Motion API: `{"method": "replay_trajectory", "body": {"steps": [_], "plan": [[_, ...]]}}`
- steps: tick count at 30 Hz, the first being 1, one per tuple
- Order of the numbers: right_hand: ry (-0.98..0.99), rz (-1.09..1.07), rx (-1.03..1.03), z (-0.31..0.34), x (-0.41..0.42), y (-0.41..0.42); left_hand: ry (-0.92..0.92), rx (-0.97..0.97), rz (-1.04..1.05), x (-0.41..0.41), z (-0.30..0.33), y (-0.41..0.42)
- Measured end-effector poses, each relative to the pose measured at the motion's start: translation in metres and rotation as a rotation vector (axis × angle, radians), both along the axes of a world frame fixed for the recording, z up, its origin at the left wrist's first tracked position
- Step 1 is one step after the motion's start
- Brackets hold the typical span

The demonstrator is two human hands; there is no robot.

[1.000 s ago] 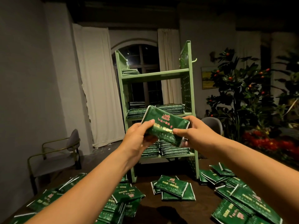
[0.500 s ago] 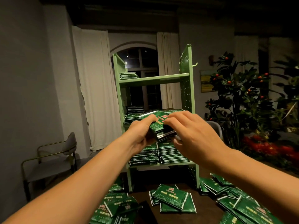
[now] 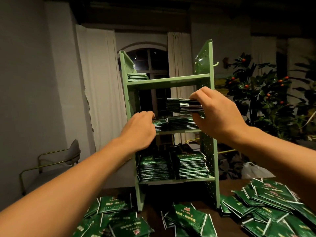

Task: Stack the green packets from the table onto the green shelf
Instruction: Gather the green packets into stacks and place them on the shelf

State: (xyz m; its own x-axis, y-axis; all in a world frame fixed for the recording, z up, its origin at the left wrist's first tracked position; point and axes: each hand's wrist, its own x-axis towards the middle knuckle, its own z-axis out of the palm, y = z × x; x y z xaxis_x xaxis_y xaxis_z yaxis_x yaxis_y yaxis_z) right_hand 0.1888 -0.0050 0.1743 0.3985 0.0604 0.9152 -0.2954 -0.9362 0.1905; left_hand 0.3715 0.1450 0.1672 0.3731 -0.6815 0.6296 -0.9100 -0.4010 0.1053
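Right hand [image 3: 216,113] pinching a bundle of packets [image 3: 183,105] just above the middle-tier stack [image 3: 174,123], left hand [image 3: 140,128] with fingers touching that stack's left end (grip unclear), green shelf [image 3: 168,81], loose packets [image 3: 188,215] on the table [image 3: 227,187], print unreadable.

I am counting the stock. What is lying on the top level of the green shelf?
One short stack of green packets lies at the left end of the top level. The level's front edge hides the surface behind it, so more there cannot be excluded.

Shelf [image 3: 168,81] pale green, perforated sides; packets [image 3: 189,215] dark green, white edges.
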Motion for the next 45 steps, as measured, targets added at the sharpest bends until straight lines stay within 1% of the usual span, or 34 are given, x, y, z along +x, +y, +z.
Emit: {"method": "replay_trajectory", "body": {"steps": [3, 7, 15, 22, 25, 27, 28, 31, 32, 34, 37, 41, 45], "plan": [[0.052, -0.052, -0.004, 0.007, 0.020, -0.007, 0.006, 0.174, -0.014, 0.013, 0.005, -0.012], [0.119, -0.081, 0.004, 0.010, 0.049, -0.012, -0.006, 0.265, -0.027, 0.029, -0.002, -0.022], [0.164, -0.118, 0.014, 0.017, 0.097, -0.016, -0.062, 0.180, -0.054, 0.043, -0.015, -0.024], [0.246, -0.129, 0.059, 0.024, 0.128, -0.027, -0.098, 0.182, -0.067, 0.043, -0.018, -0.022], [0.318, -0.089, 0.145, 0.027, 0.136, -0.033, -0.097, 0.194, -0.072, 0.044, -0.018, -0.021], [0.404, -0.097, 0.219, 0.032, 0.137, -0.035, -0.101, 0.193, -0.074, 0.044, -0.018, -0.021], [0.411, -0.098, 0.231, 0.033, 0.136, -0.035, -0.105, 0.191, -0.073, 0.045, -0.018, -0.021], [0.295, -0.064, 0.165, 0.031, 0.125, -0.030, -0.102, 0.186, -0.067, 0.045, -0.019, -0.021], [0.292, -0.044, 0.141, 0.028, 0.121, -0.027, -0.100, 0.184, -0.067, 0.044, -0.019, -0.021], [0.380, -0.009, 0.144, 0.021, 0.118, -0.022, -0.100, 0.189, -0.066, 0.043, -0.020, -0.022], [0.513, -0.023, 0.199, 0.016, 0.122, -0.019, -0.103, 0.198, -0.057, 0.042, -0.020, -0.021], [0.517, -0.009, 0.311, 0.021, 0.131, -0.021, -0.111, 0.208, -0.061, 0.042, -0.020, -0.021], [0.538, -0.017, 0.369, 0.023, 0.142, -0.025, -0.118, 0.210, -0.066, 0.043, -0.020, -0.021]]}}
